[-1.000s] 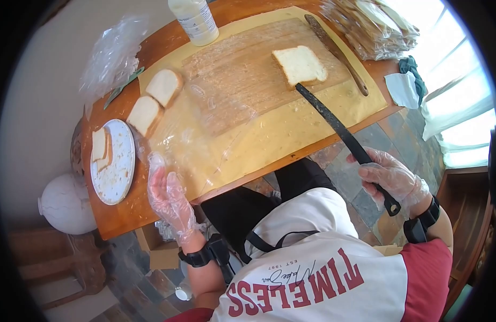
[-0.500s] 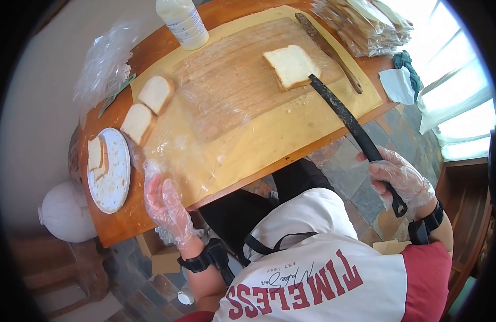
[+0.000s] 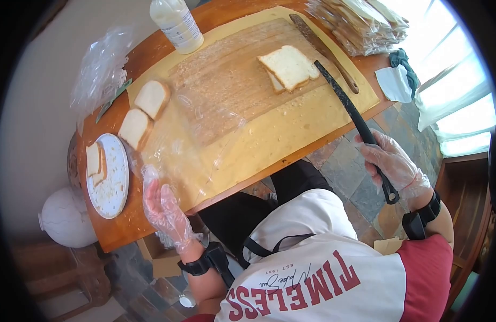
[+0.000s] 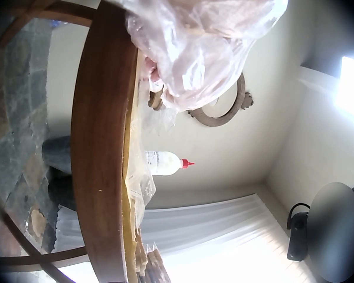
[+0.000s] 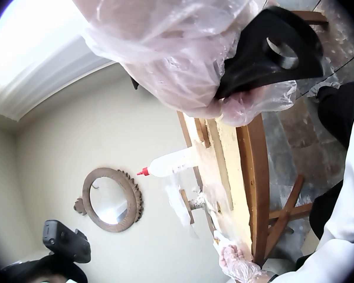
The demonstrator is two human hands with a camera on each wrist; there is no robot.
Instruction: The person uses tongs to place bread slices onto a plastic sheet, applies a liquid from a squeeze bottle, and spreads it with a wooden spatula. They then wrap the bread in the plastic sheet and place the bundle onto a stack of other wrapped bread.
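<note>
R hand (image 3: 394, 163) clenched on long knife (image 3: 348, 110), tip at 3 o'clock of sandwich (image 3: 288, 66) on table (image 3: 129, 222), L hand (image 3: 163, 206) relaxed at edge—looks pre-cut; next needs blade lined over bread.

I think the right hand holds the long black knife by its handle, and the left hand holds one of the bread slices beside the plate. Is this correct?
Not entirely. In the head view the right hand does grip the long black knife by its handle, but the left hand holds nothing: it is open at the table edge, apart from the bread slices and the plate.
</note>
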